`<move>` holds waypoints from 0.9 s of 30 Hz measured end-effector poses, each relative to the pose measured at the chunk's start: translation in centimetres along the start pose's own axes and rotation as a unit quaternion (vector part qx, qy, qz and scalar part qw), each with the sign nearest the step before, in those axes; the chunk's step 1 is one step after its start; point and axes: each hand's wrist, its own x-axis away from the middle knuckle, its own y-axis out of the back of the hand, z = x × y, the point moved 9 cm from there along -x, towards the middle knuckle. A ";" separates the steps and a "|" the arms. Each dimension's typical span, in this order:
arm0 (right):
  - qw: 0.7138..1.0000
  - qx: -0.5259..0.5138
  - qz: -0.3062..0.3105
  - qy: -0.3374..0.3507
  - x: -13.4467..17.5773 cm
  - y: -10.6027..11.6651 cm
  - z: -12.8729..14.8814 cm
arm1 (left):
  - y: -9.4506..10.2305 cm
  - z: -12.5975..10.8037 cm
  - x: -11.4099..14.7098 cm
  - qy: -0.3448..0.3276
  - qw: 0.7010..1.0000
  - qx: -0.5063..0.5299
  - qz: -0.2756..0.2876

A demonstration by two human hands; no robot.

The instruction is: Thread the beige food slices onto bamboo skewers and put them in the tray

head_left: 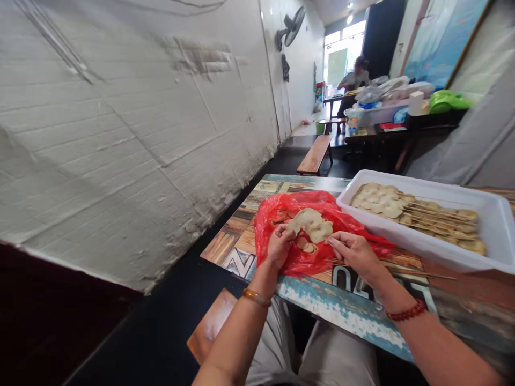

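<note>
A cluster of pale, thin round slices (pixel 309 222) is held up over a red plastic bag (pixel 267 214), overlapping one another. My left hand (pixel 280 244) grips the cluster's left edge between thumb and fingers. At its lower right edge, the fingertips of my right hand (pixel 350 249) are pinched together; what lies between them is too small to make out. More loose slices (pixel 306 245) rest in the opened bag below. Thin wooden sticks (pixel 418 273) lie on the table beneath my right hand.
A white plastic tub (pixel 434 257) at the right holds skewered slices (pixel 378 198) with sticks across them. The patterned table (pixel 229 236) ends near my lap. Beyond are a wooden bench (pixel 316 154), a cluttered table with green containers (pixel 446 101), and a seated person (pixel 354 80). A wall runs along the left.
</note>
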 end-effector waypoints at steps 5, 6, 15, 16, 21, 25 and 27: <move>0.999 0.041 0.020 -0.022 0.3 -0.6 -0.4 | 0.5 0.1 -0.2 -0.010 0.999 0.038 -0.004; 0.998 0.051 0.029 -0.026 0.5 -0.8 -0.3 | 0.6 0.0 -0.2 -0.015 0.999 0.047 -0.011; 0.985 0.140 0.091 -0.046 3.0 -1.5 -2.2 | 0.8 -0.2 0.1 -0.015 0.997 0.068 -0.027; 0.985 0.143 0.090 -0.045 3.2 -1.5 -2.5 | 0.9 -0.1 0.1 -0.017 0.997 0.065 -0.028; 0.986 0.145 0.077 -0.035 3.5 -0.9 -3.0 | 1.6 0.0 -0.2 -0.041 0.997 0.034 -0.049; 0.984 0.163 0.064 -0.023 3.5 -0.2 -2.7 | 1.6 -0.3 -0.4 -0.053 0.997 0.022 -0.056; 0.983 0.173 0.065 -0.019 3.5 -0.1 -2.6 | 1.5 -0.5 -0.4 -0.055 0.997 0.015 -0.057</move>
